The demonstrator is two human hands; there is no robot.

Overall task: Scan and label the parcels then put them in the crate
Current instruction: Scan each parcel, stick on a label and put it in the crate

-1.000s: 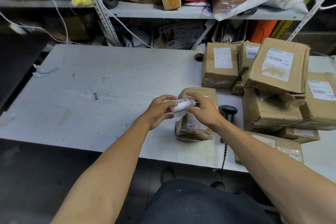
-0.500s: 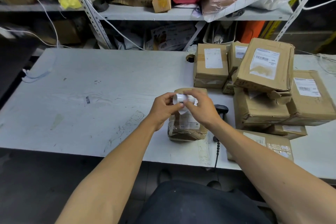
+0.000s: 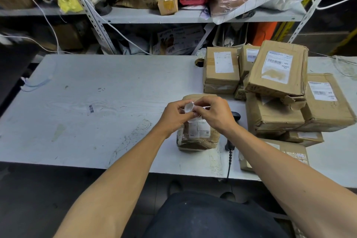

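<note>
We have turned the label roll (image 3: 188, 107) end-on; left hand (image 3: 173, 115) and right hand (image 3: 213, 113) pinch it above the parcel (image 3: 199, 135), peeling a label.

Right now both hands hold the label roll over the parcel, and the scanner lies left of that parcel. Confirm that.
Not quite. In the head view both hands hold the label roll over the parcel, but the scanner lies right of it.

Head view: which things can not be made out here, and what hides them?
- Crate: absent from the head view, place unknown.
- White label: curled, pinched by the left hand and right hand; its print is hidden by the fingers.
- Scanner: partly behind the right forearm.
- Small parcel: its label text is too small.
- Flat parcel: partly covered by the right forearm.
</note>
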